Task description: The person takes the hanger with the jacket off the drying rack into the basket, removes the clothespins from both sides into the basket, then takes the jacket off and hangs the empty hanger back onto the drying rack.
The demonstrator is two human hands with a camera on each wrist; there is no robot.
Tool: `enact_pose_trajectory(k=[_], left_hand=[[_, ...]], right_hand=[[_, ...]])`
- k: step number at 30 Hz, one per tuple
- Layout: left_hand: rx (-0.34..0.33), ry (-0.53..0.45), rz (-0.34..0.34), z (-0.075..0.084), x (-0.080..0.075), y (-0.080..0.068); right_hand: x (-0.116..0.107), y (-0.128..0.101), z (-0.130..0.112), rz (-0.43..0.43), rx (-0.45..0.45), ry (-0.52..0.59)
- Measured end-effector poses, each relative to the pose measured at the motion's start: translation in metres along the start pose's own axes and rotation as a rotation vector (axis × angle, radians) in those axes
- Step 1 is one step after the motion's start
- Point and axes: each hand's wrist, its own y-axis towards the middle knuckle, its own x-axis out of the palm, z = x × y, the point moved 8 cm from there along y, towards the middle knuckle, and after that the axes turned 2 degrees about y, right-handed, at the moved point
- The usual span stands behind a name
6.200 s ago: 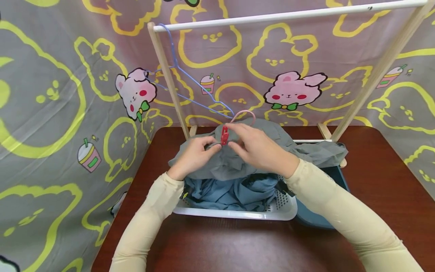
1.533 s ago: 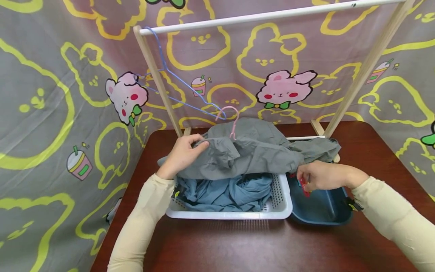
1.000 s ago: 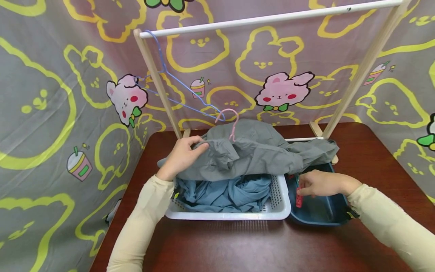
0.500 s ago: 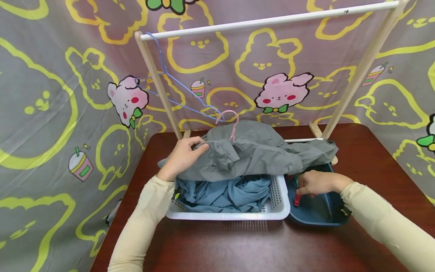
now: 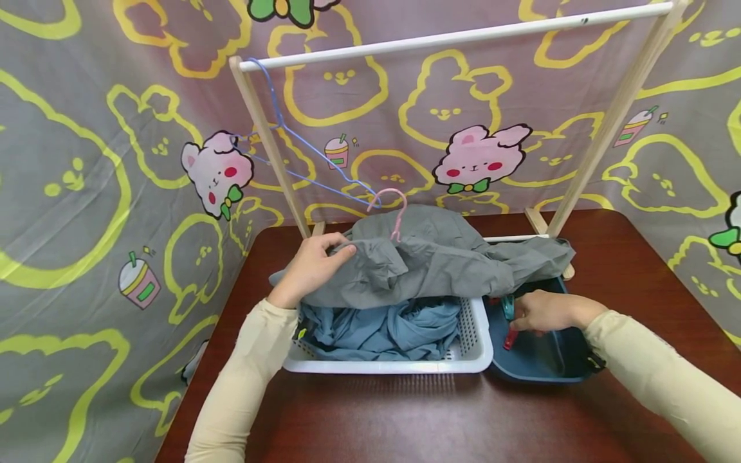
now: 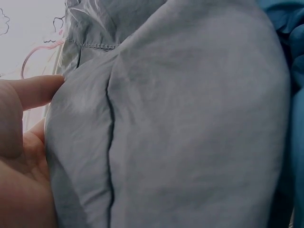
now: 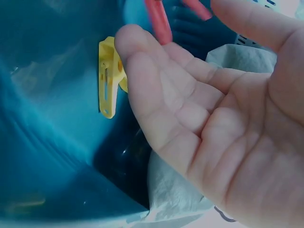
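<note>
A grey garment lies heaped over a white basket, with a pink hanger sticking out of its top. My left hand grips a fold at the garment's left end. In the left wrist view my thumb presses the grey cloth. My right hand reaches into the dark blue bin with its fingers spread. Its palm is open over the clips. A red clip and a teal clip lie at its fingertips, and a yellow clip sits beside them.
A blue garment fills the basket under the grey one. A wooden rack with a white rail stands behind, and a blue wire hanger hangs at its left end. The brown table runs toward me, with patterned cloth walls around it.
My right hand left the garment top with a red clip and went down into the blue bin, where it now opens among the clips. My left hand has kept its grip.
</note>
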Motion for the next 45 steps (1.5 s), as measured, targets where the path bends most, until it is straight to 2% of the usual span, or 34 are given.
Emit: enact_pose_trajectory(k=[12,18,22,26,29,33,35,37,40,45], left_hand=[[0.001,-0.011,0.005,-0.003,-0.001,-0.001],[0.005,-0.005,0.013,-0.003,-0.002,-0.002],[0.015,-0.004,0.021,-0.003,-0.004,-0.002],[0.022,0.003,0.042,-0.001,-0.009,-0.001],[0.024,0.005,0.068,0.001,-0.013,-0.001],[0.029,-0.002,0.107,0.003,-0.019,0.0],[0.039,-0.007,0.125,0.004,-0.021,0.0],[0.052,-0.006,0.138,0.006,-0.022,0.0],[0.075,-0.001,0.155,0.01,-0.023,0.001],[0.089,0.013,0.178,0.014,-0.023,0.002]], right_hand=[[0.001,-0.003,0.007,-0.02,0.036,0.0],[-0.005,-0.006,0.001,-0.018,0.034,-0.003],[-0.013,-0.009,-0.006,0.001,0.016,0.01],[-0.031,-0.013,-0.014,0.052,-0.012,-0.009],[-0.054,-0.02,-0.027,0.172,-0.059,-0.073],[-0.092,-0.035,-0.05,0.498,-0.121,-0.176],[-0.108,-0.044,-0.061,0.668,-0.136,-0.189],[-0.119,-0.049,-0.072,0.793,-0.153,-0.17],[-0.126,-0.048,-0.09,0.878,-0.227,-0.129],[-0.123,-0.033,-0.118,0.858,-0.368,-0.145]])
